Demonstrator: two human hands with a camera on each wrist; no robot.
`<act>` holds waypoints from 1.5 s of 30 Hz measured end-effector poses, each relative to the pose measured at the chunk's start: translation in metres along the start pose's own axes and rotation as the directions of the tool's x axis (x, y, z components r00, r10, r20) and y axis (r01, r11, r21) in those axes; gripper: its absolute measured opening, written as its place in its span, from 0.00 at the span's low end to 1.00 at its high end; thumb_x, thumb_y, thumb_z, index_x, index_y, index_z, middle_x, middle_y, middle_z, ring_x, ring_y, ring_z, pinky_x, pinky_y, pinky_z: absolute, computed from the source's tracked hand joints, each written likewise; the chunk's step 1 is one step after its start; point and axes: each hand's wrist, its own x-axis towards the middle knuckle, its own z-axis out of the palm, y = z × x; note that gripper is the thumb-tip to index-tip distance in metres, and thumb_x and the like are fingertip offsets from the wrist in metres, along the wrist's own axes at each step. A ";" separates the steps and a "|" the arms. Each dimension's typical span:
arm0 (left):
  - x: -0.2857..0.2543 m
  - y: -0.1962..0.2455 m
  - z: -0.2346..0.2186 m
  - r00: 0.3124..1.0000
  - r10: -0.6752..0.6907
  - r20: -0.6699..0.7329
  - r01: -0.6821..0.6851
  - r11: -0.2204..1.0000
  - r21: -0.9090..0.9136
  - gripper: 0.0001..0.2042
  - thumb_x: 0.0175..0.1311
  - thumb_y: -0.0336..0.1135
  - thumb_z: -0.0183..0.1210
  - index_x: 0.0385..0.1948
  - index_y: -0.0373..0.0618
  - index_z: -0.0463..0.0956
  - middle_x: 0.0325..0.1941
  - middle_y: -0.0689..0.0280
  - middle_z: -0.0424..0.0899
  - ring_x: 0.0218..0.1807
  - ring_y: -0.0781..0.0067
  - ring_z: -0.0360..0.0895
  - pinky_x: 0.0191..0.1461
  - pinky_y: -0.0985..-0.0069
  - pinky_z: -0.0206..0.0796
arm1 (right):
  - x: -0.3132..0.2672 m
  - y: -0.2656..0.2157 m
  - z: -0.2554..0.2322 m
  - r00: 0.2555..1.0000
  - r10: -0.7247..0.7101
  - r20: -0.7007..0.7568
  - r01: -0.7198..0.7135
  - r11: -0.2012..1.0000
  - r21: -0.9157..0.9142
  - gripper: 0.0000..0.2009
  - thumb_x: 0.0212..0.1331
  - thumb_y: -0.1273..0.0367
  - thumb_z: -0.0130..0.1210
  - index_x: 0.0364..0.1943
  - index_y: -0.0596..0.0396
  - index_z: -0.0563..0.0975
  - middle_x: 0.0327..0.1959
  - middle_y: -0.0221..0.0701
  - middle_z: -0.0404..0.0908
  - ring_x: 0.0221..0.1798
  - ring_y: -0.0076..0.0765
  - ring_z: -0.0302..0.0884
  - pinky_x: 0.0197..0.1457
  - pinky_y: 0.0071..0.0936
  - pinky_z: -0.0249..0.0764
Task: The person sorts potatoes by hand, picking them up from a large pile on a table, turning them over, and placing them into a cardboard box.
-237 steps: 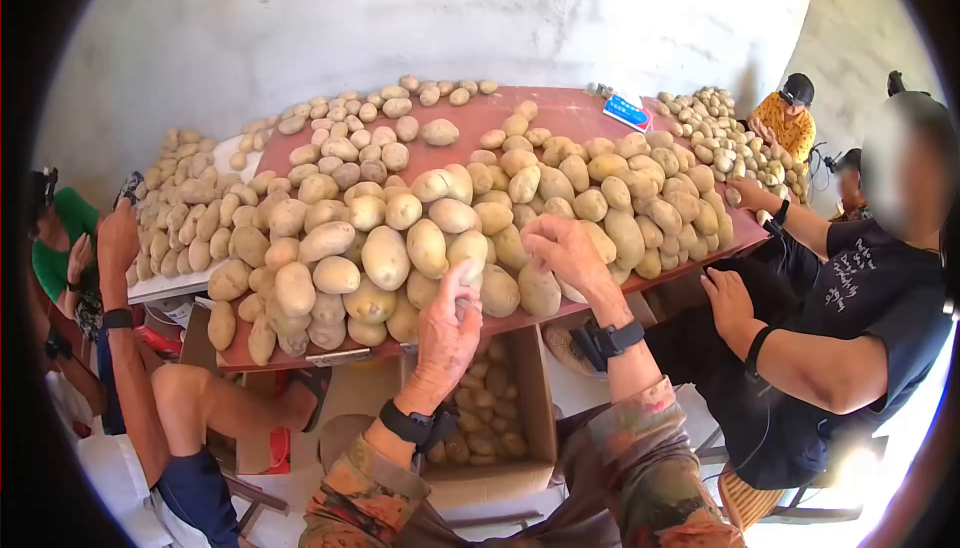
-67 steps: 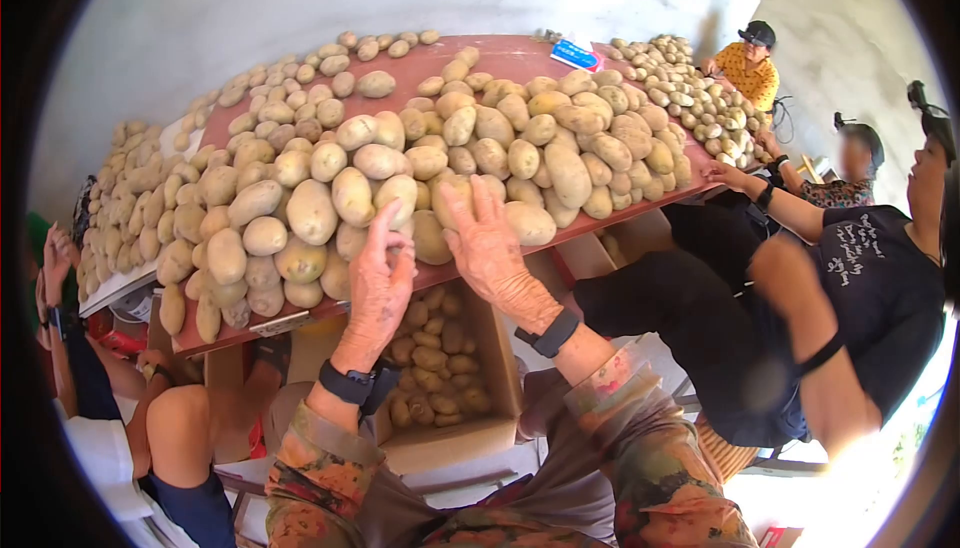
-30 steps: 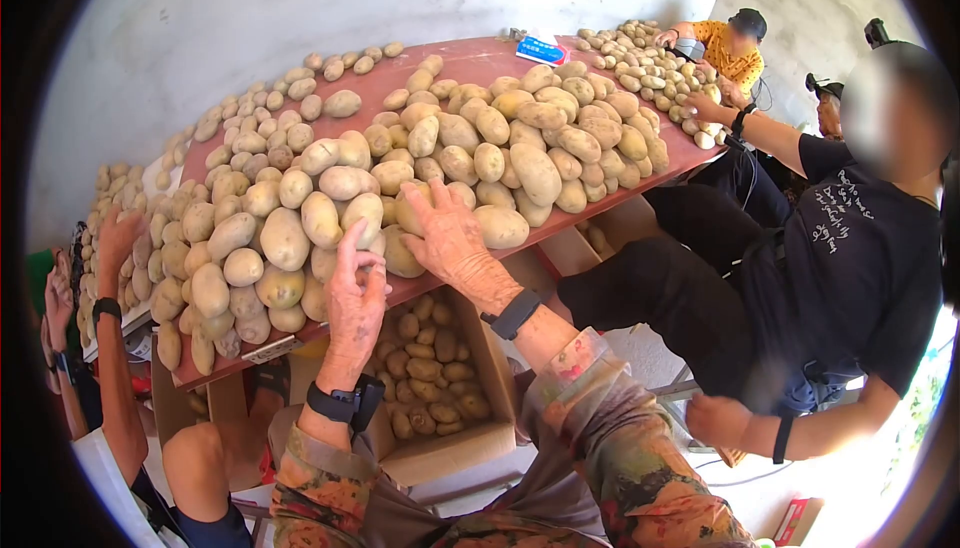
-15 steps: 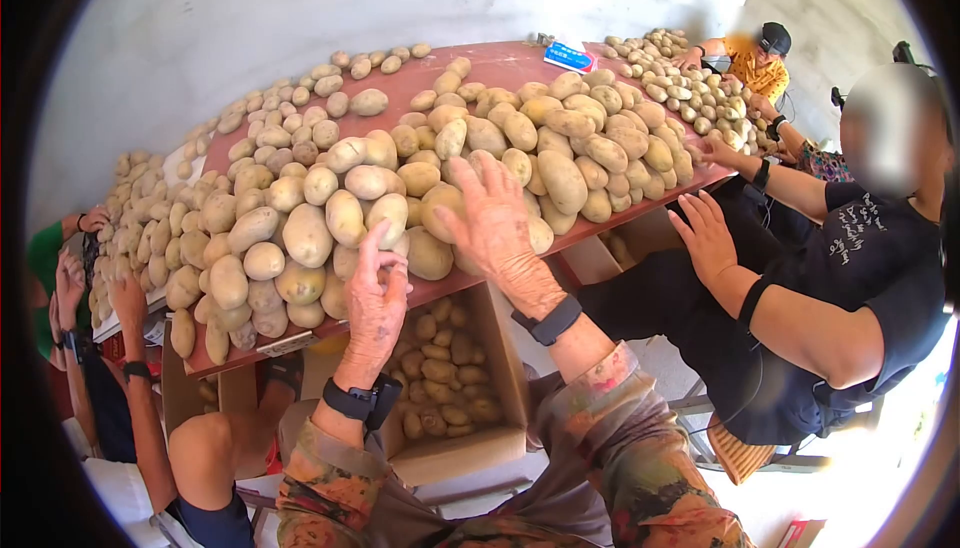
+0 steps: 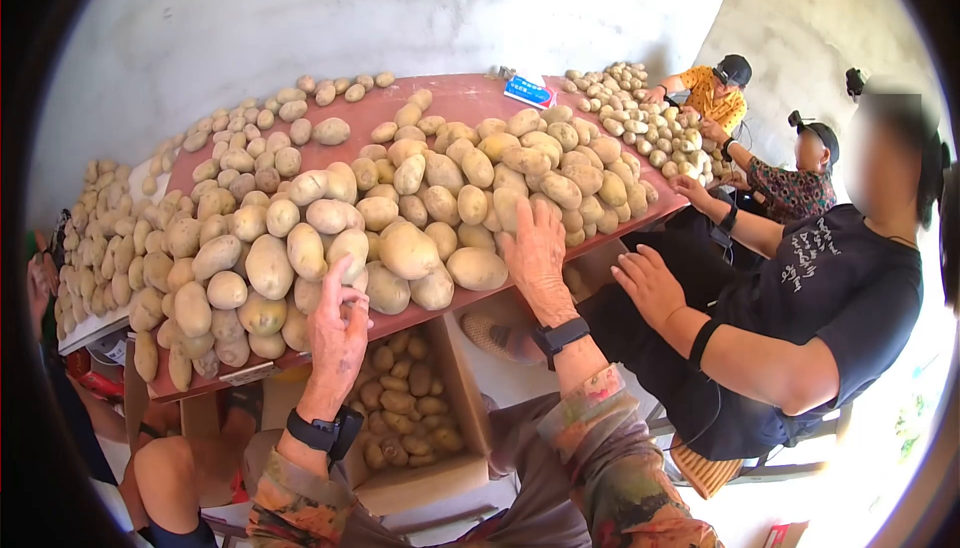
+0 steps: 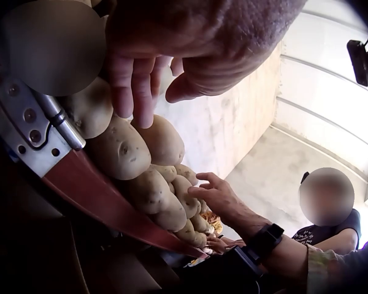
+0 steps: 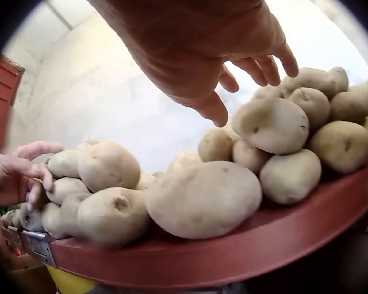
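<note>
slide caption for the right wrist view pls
Right hand above potatoes heaped along the edge of a red table, left hand at the picture's left side.

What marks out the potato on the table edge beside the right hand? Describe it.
Find the red table, then its near edge between the left hand and right hand. The rightmost potato there is a wide oval; its left neighbours look rounder.

On the red table point(image 5: 465, 103) lay a blue packet point(image 5: 530, 92), potatoes point(image 5: 269, 268) heaped in front and to both sides of it.
</note>
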 end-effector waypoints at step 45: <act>-0.001 0.003 -0.001 0.999 -0.004 0.050 0.003 1.000 0.030 0.28 0.66 0.24 0.51 0.69 0.46 0.60 0.36 0.66 0.80 0.27 0.81 0.76 0.36 0.82 0.71 | 0.025 0.002 -0.021 0.750 0.217 0.625 -0.607 -0.150 0.781 0.24 0.60 0.64 0.54 0.62 0.51 0.72 0.55 0.35 0.76 0.53 0.42 0.77 0.47 0.44 0.79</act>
